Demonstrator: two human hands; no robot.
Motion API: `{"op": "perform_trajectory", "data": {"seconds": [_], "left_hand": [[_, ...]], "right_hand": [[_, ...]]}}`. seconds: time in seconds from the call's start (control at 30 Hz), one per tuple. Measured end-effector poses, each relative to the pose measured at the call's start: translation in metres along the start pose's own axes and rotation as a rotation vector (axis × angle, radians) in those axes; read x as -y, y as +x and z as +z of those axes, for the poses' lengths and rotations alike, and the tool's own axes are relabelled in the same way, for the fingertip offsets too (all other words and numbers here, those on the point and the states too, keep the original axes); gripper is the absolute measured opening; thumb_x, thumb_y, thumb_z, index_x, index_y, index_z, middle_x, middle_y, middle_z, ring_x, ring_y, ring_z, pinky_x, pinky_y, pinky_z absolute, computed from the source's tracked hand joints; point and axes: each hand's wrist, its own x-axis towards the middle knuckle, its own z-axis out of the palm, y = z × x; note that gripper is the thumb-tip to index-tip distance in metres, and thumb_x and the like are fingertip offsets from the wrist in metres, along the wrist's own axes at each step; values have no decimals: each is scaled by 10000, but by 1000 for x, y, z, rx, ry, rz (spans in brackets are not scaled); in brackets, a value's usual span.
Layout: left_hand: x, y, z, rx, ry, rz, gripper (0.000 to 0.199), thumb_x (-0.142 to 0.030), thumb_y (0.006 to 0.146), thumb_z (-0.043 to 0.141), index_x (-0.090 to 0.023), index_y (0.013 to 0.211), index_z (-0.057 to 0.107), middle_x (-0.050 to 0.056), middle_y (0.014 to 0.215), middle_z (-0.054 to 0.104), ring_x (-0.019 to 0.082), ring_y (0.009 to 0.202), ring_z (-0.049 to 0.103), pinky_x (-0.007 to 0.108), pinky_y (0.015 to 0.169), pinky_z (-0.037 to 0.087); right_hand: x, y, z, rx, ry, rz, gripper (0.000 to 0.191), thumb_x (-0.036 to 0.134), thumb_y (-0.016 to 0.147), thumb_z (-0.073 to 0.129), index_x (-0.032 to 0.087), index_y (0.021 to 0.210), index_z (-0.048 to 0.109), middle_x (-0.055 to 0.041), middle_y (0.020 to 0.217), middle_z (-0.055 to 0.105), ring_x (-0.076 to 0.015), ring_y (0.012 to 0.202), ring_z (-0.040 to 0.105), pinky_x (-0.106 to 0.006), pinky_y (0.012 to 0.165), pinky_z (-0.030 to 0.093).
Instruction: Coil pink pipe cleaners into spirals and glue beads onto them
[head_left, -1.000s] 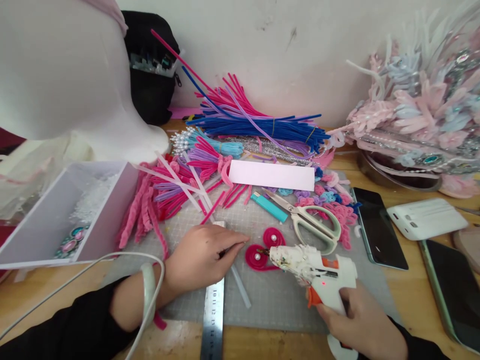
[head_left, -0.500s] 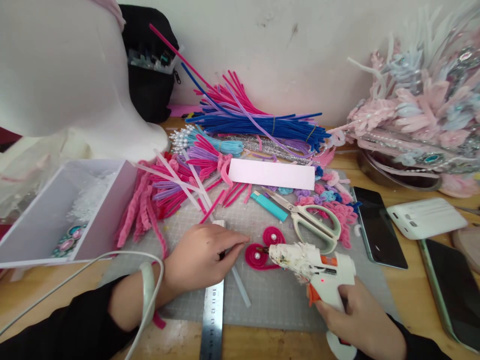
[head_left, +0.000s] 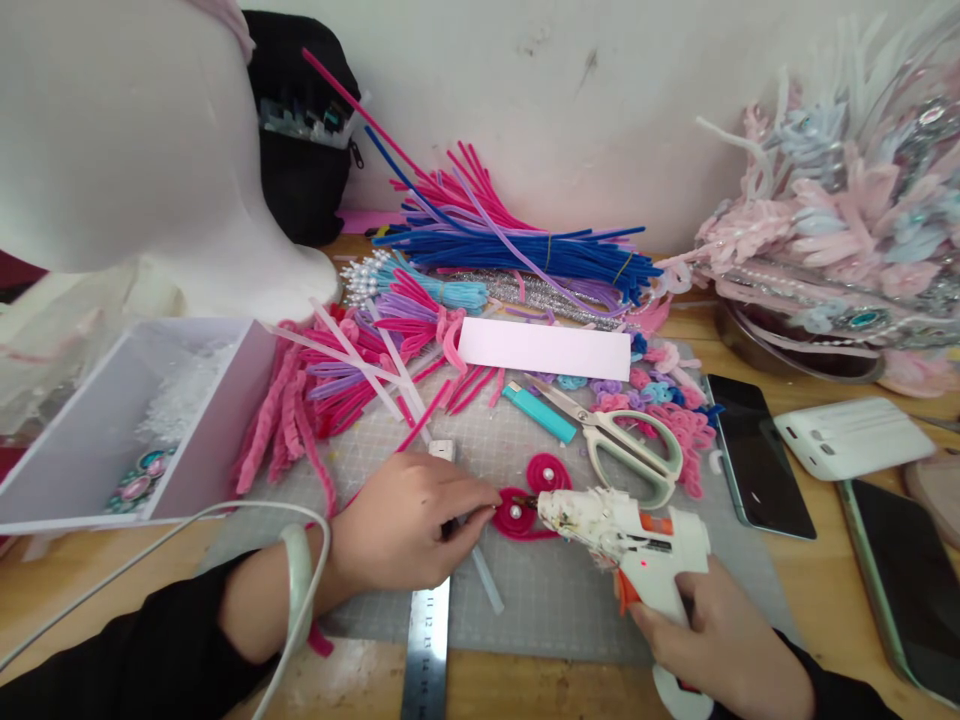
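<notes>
My right hand (head_left: pixel 712 625) is wrapped round the handle of a white glue gun (head_left: pixel 667 560) with an orange trigger. Its dark nozzle points left, at the edge of a magenta coil with a pearl centre (head_left: pixel 514 512). Behind that coil lies a second pearl-centred coil (head_left: pixel 548 473). My left hand (head_left: pixel 409 520) is closed in a pinch beside the front coil's left edge; what the fingertips hold, if anything, is too small to name. Under this hand run a steel ruler (head_left: pixel 427 640) and a clear glue stick (head_left: pixel 489 580).
Green-handled scissors (head_left: pixel 634 455) and a turquoise lighter (head_left: pixel 540 412) lie behind the coils. Bundled pipe cleaners (head_left: pixel 525 250) line the wall. A white box (head_left: pixel 247 400) stands left, phones (head_left: pixel 757 455) right. The gun's white cord crosses my left wrist.
My left hand has shifted slightly right, bringing its pinched fingertips up to the front coil. My right hand and the glue gun have barely moved.
</notes>
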Motion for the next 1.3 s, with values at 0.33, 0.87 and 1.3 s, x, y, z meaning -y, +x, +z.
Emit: {"op": "perform_trajectory", "data": {"seconds": [0.33,0.87,1.3], "left_hand": [[1,0,0,20,21,7,213,-203,790,401,-220,816,612,3,599,611,116,580,567,225,545,377],[3,1,5,-55,-6,30,233,-200,810,425,-235,976,585,-13,712,676,104,605,597,214,550,404],[7,0,12,-102,90,132,228,-173,796,444,-201,972,585,-22,628,658,103,527,579,216,491,391]], "right_hand": [[-2,-1,-1,-24,-26,5,207,174,507,506,209,347,379,23,354,450,-125,394,460,-203,343,316],[-5,-9,11,-209,110,156,124,272,516,494,204,435,429,-29,503,596,-174,484,544,-239,422,416],[-3,-11,6,-137,9,213,156,227,536,512,145,654,573,-21,563,611,-146,484,545,-191,381,395]]}}
